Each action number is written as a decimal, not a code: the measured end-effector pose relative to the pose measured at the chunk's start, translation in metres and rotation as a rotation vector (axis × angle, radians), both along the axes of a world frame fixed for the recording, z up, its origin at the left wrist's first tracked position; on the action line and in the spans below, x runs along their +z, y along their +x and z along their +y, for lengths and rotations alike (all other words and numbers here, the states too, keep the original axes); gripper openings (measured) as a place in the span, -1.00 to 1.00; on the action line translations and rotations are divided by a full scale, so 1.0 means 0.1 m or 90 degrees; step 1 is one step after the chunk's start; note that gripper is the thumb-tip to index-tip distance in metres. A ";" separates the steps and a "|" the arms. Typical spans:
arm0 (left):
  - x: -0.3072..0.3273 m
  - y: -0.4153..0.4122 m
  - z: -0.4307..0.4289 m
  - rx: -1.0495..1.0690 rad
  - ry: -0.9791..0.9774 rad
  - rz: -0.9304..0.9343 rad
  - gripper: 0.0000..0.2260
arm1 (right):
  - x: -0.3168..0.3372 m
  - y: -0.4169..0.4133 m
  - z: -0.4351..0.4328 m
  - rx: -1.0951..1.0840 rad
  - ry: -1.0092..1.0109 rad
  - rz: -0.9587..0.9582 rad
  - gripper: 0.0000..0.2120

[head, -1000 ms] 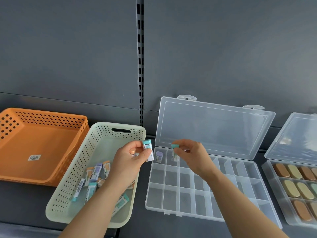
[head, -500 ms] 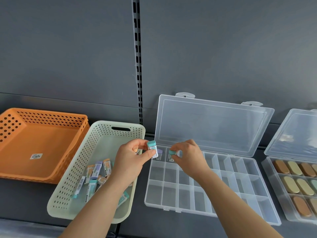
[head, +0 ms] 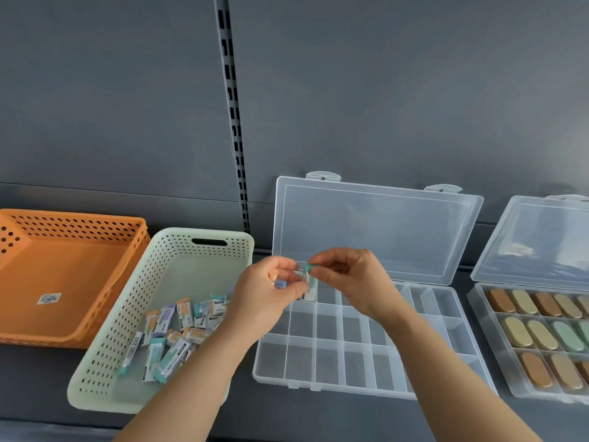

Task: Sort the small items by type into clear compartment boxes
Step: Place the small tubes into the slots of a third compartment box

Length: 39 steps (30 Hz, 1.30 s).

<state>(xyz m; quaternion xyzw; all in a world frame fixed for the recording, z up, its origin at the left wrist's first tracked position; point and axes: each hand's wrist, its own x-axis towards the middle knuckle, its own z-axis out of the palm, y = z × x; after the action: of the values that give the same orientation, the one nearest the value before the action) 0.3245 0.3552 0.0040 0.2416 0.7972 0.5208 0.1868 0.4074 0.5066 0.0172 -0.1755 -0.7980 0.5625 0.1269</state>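
Observation:
The open clear compartment box [head: 331,366] lies in the middle of the shelf, its lid leaning on the back wall. Over its back-left compartments my left hand [head: 266,290] and my right hand [head: 349,282] meet, and both pinch one small teal-capped eraser [head: 309,272]. My left fingers hold its lower body and my right fingertips are on its teal top. Another white-sleeved eraser [head: 308,295] stands in the compartment just under it, and a purple one [head: 280,284] shows behind my left hand. The pale green basket [head: 105,374] at the left holds several loose erasers [head: 178,327].
An orange perforated basket [head: 83,224] stands at the far left with only a label inside. At the right edge a second open clear box [head: 487,320] holds rows of brown, tan and green oval items [head: 538,333]. A dark back wall with a slotted rail rises behind.
My left hand has carried its teal-capped eraser right, over the box's back-left compartments. My right hand has lifted from the compartment and come to meet it.

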 end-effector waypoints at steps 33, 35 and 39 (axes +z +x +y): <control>-0.29 0.18 0.39 -0.123 -0.130 0.220 -0.76 | -0.19 0.37 0.54 -0.148 0.116 -0.029 -0.93; -0.35 0.18 0.38 -0.156 -0.179 0.269 -0.77 | -0.24 0.38 0.57 -0.157 0.180 -0.049 -0.93; -0.38 0.16 0.38 -0.157 -0.206 0.308 -0.85 | -0.41 0.34 0.56 -0.093 0.279 -0.117 -0.93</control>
<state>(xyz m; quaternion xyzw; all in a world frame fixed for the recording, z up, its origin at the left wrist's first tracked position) 0.3409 0.3932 -0.0336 0.4208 0.8555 0.2882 0.0897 0.4413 0.5625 -0.0239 -0.2518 -0.8942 0.3469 0.1291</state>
